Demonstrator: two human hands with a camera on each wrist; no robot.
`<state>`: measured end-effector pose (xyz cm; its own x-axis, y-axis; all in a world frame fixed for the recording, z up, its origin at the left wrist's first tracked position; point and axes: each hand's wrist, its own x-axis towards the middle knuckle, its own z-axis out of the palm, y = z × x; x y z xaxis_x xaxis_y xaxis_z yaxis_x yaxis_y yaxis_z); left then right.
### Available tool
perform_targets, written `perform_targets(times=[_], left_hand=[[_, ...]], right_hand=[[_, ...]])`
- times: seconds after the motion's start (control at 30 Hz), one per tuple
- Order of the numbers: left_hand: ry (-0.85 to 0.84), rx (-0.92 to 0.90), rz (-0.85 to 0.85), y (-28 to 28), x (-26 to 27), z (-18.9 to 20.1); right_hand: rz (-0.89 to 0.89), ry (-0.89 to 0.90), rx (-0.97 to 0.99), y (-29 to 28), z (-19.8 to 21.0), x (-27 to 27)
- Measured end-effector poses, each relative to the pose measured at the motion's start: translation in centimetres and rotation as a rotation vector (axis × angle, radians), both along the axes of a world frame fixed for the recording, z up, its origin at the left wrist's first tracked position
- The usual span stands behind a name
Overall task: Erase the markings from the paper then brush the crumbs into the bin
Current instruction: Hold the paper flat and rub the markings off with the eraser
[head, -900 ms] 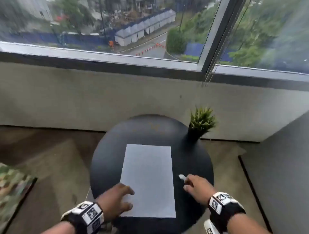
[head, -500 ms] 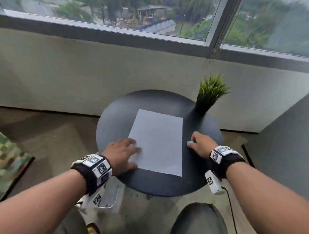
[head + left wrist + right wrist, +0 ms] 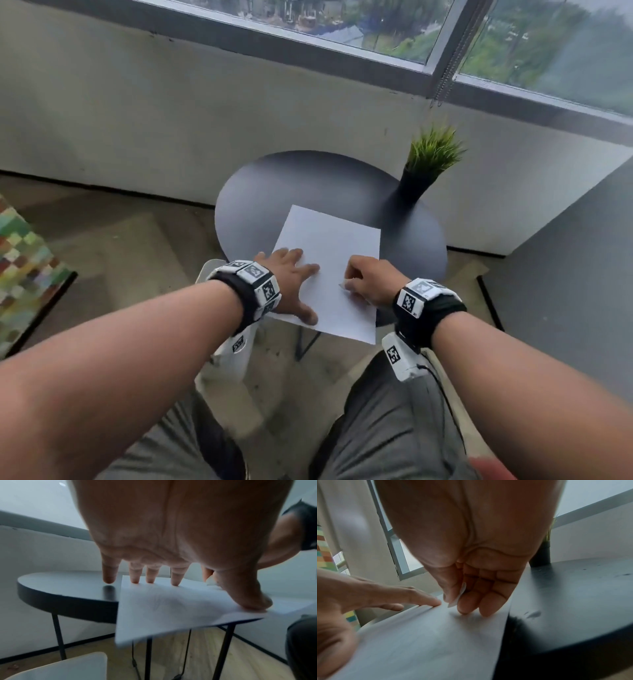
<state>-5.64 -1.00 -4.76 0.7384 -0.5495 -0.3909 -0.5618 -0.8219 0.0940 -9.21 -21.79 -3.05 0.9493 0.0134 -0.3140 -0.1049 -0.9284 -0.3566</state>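
Observation:
A white paper (image 3: 330, 250) lies askew on the round black table (image 3: 301, 185), its near corner hanging over the table's front edge. My left hand (image 3: 293, 279) is spread flat on the sheet's left side. In the left wrist view its fingertips (image 3: 175, 584) and thumb press on the paper (image 3: 171, 608), which carries faint grey traces. My right hand (image 3: 368, 279) rests on the sheet's right part and pinches a small white eraser (image 3: 343, 285) between thumb and fingers. The right wrist view has the eraser (image 3: 457, 597) tip just above the paper (image 3: 428, 642).
A green plant in a black pot (image 3: 430, 164) stands at the table's back right. A white bin (image 3: 227, 359) sits on the floor under my left wrist, its rim (image 3: 65, 669) below the table's edge. A low wall and window lie behind; my knees are below.
The paper has slid toward me and turned, so it overhangs the front edge. My right hand moved from the table beside the sheet onto it, holding the eraser. The left hand stayed pressed on the paper.

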Motion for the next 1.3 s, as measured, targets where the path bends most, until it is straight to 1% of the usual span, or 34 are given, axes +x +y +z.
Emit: perform_targets(times=[0.13, 0.17, 0.23, 0.3, 0.33, 0.37, 0.43, 0.47, 0.5, 0.57, 0.63, 0.67, 0.7, 0.8, 0.83, 0.87, 0.97, 1.0, 1.03, 1.13, 1.17, 1.2, 1.23, 1.3], left_hand=[[-0.003, 0.005, 0.001, 0.0, 0.3, -0.9], [-0.002, 0.004, 0.001, 0.0, 0.4, -0.9], [-0.005, 0.007, -0.012, 0.0, 0.5, -0.9], [-0.023, 0.020, -0.036, 0.0, 0.7, -0.9], [-0.028, 0.029, -0.044, 0.0, 0.9, -0.9], [-0.028, 0.036, -0.047, 0.0, 1.1, -0.8], [-0.016, 0.044, -0.039, -0.2, 1.4, -0.7], [-0.008, 0.050, -0.033, -0.4, 1.5, -0.6], [0.003, 0.060, -0.030, -0.7, 1.7, -0.4], [0.008, 0.092, -0.042, -1.2, 2.0, -0.1], [-0.007, 0.114, -0.071, -1.7, 2.2, 0.0], [-0.015, 0.123, -0.078, -1.8, 2.3, 0.0], [-0.017, 0.138, -0.080, -2.0, 2.5, 0.0], [-0.002, 0.208, -0.082, -2.7, 3.0, 0.3], [-0.003, 0.228, -0.091, -3.0, 3.2, 0.4], [-0.008, 0.241, -0.100, -3.1, 3.3, 0.4], [-0.010, 0.251, -0.116, -3.0, 3.4, 0.1], [0.000, 0.255, -0.113, -2.8, 3.4, -0.1], [0.013, 0.254, -0.110, -2.7, 3.4, -0.1], [0.031, 0.238, -0.106, -2.7, 3.3, -0.1], [0.029, 0.240, -0.109, -2.7, 3.3, 0.0], [0.028, 0.246, -0.113, -2.7, 3.4, 0.1], [0.031, 0.256, -0.119, -2.6, 3.4, 0.2], [0.045, 0.269, -0.130, -2.3, 3.4, 0.3]], right_hand=[[-0.063, -0.042, -0.097, 1.5, -0.2, 0.1], [-0.048, -0.053, -0.111, 2.0, -0.3, -0.1], [0.102, -0.032, -0.101, 3.1, -0.4, -0.7], [0.265, 0.031, -0.079, 3.8, -0.4, -1.3], [0.271, 0.046, -0.084, 3.6, -0.4, -1.1], [0.216, 0.035, -0.090, 3.1, -0.5, -0.4], [0.011, -0.022, -0.103, 1.6, -0.9, 1.1], [-0.055, -0.058, -0.115, 1.1, -1.1, 1.5], [-0.059, -0.081, -0.122, 1.1, -1.3, 1.6], [0.097, -0.089, -0.099, 2.0, -1.6, 1.0], [0.303, -0.026, -0.030, 2.8, -1.5, 0.2], [0.330, -0.002, -0.020, 2.5, -1.3, 0.5], [0.278, 0.000, -0.022, 1.9, -1.1, 1.5], [-0.069, -0.045, -0.042, -0.4, -1.2, 4.4], [-0.093, -0.056, -0.042, -0.5, -1.4, 4.4], [-0.033, -0.059, -0.038, -0.2, -1.6, 4.2], [0.276, 0.048, 0.043, 1.5, -1.7, 2.6], [0.310, 0.073, 0.033, 1.3, -1.4, 2.8], [0.274, 0.058, 0.013, 1.0, -1.1, 3.6], [-0.040, -0.043, -0.058, -0.3, -1.2, 5.9], [-0.066, -0.069, -0.067, -0.1, -1.4, 5.6], [-0.006, -0.085, -0.060, 0.5, -1.5, 5.1], [0.102, -0.067, -0.023, 1.4, -1.5, 4.1], [0.342, 0.039, 0.061, 2.4, -1.2, 2.2]])
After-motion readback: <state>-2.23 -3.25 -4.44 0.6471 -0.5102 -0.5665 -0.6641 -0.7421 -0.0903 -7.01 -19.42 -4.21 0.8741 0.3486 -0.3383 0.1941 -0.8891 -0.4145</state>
